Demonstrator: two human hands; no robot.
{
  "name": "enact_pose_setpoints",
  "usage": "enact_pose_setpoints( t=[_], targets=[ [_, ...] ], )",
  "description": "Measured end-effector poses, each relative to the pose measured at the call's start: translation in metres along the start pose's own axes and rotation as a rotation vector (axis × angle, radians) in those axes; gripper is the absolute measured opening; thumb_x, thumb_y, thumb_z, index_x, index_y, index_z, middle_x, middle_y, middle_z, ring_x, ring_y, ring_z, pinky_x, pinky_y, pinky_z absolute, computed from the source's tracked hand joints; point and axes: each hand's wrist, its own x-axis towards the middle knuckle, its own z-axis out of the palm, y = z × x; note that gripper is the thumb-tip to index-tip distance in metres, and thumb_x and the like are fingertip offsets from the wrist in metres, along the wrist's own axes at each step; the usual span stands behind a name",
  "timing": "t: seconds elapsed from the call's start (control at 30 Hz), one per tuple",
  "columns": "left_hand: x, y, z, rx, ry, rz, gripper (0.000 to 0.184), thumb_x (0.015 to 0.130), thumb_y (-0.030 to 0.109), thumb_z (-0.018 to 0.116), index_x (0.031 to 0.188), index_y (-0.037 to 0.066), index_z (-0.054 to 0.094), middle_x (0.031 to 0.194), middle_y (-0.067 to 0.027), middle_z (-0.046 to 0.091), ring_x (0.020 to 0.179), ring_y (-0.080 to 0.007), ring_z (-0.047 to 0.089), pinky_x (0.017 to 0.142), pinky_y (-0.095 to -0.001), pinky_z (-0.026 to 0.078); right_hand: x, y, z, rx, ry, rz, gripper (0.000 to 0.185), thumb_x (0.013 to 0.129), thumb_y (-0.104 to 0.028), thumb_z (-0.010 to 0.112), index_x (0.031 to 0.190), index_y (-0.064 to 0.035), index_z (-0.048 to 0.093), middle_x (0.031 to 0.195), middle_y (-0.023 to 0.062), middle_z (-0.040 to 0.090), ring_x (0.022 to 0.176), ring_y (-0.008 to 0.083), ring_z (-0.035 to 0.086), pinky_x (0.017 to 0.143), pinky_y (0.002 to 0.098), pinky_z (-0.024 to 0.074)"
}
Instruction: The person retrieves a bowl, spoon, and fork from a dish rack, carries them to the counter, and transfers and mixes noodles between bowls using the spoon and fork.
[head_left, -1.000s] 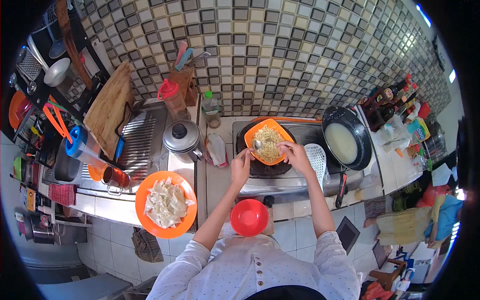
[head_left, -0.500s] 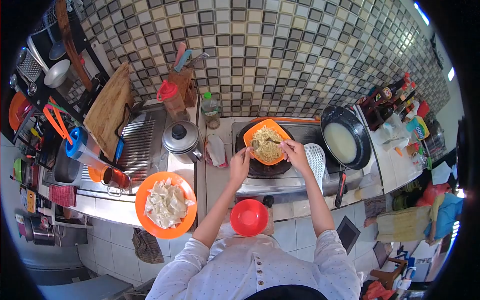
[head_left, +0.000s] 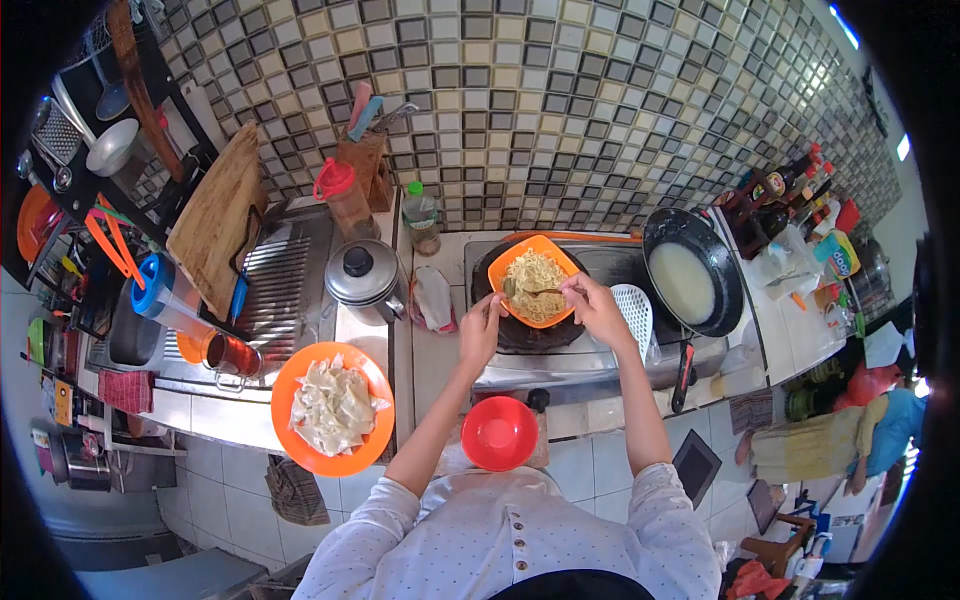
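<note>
An orange bowl [head_left: 497, 265] of noodles [head_left: 535, 275] rests over the left part of the stove. At the bowl's lower left edge, my left hand [head_left: 482, 330] is closed on what looks like a small spoon [head_left: 510, 287], its head over the noodles. My right hand [head_left: 597, 312], at the right rim, pinches the handle of a metal piece of cutlery [head_left: 545, 292] whose tip lies in the noodles. Whether that tip is a fork or a spoon is hidden. A red bowl [head_left: 500, 433] sits near my body, below both hands.
A wok [head_left: 728, 285] with pale liquid stands on the right, beside a white slotted turner [head_left: 633, 308]. At left are an orange plate [head_left: 287, 440] of pale food pieces, a lidded metal pot [head_left: 365, 285] and a glass mug [head_left: 232, 355]. Another person [head_left: 885, 435] is at far right.
My right hand has shifted slightly right and down, and its cutlery now lies flatter across the noodles. My left hand stays nearly in place. The person at far right has moved an arm.
</note>
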Motion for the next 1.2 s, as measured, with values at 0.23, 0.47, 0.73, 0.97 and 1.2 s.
enact_pose_setpoints(
  t=[0.23,0.47,0.73,0.97,1.2],
  targets=[
    [-0.002,0.003,-0.002,-0.006,-0.004,-0.004,0.034,0.089,0.027,0.039,0.100,0.000,0.057,0.065,-0.0034,0.056,0.057,-0.0084,0.047,0.055,-0.0229,0.040,-0.002,0.006,0.002,-0.008,0.131,-0.061,0.017,0.083,-0.018,0.049,0.084,-0.0012,0.053,0.062,0.0071,0.056,0.050,0.0122,0.051,0.049,0.0251,0.0399],
    [-0.007,0.009,0.002,-0.064,0.009,0.024,0.033,0.089,0.027,0.039,0.099,0.000,0.057,0.064,-0.0039,0.056,0.057,-0.0092,0.047,0.055,-0.0233,0.040,-0.007,-0.001,0.005,-0.206,0.283,-0.066,0.017,0.085,-0.019,0.045,0.085,-0.0039,0.053,0.077,0.0118,0.059,0.071,0.0268,0.058,0.060,0.0338,0.0430],
    [-0.008,0.012,0.009,0.151,0.006,0.205,0.028,0.088,0.022,0.042,0.095,0.000,0.058,0.063,-0.0053,0.055,0.058,-0.0102,0.049,0.057,-0.0253,0.042,-0.014,-0.023,0.014,-0.396,0.275,-0.186,0.018,0.086,-0.019,0.041,0.088,-0.0066,0.053,0.082,0.0106,0.059,0.074,0.0304,0.057,0.061,0.0368,0.0434],
    [-0.006,0.033,0.003,-0.054,-0.017,0.059,0.030,0.089,0.021,0.039,0.092,-0.001,0.058,0.071,-0.0152,0.058,0.065,-0.0263,0.056,0.062,-0.0330,0.043,-0.013,-0.029,0.001,-0.238,0.407,-0.086,0.020,0.087,-0.021,0.040,0.091,-0.0082,0.054,0.083,0.0100,0.060,0.073,0.0304,0.057,0.059,0.0362,0.0432],
    [-0.007,0.019,0.008,0.240,0.055,0.123,0.030,0.088,0.022,0.038,0.091,0.000,0.059,0.071,-0.0157,0.058,0.068,-0.0288,0.057,0.062,-0.0350,0.043,-0.007,0.026,0.017,-0.418,0.436,-0.128,0.021,0.087,-0.021,0.040,0.089,-0.0047,0.053,0.073,0.0123,0.061,0.047,0.0207,0.054,0.048,0.0301,0.0418]
  ],
)
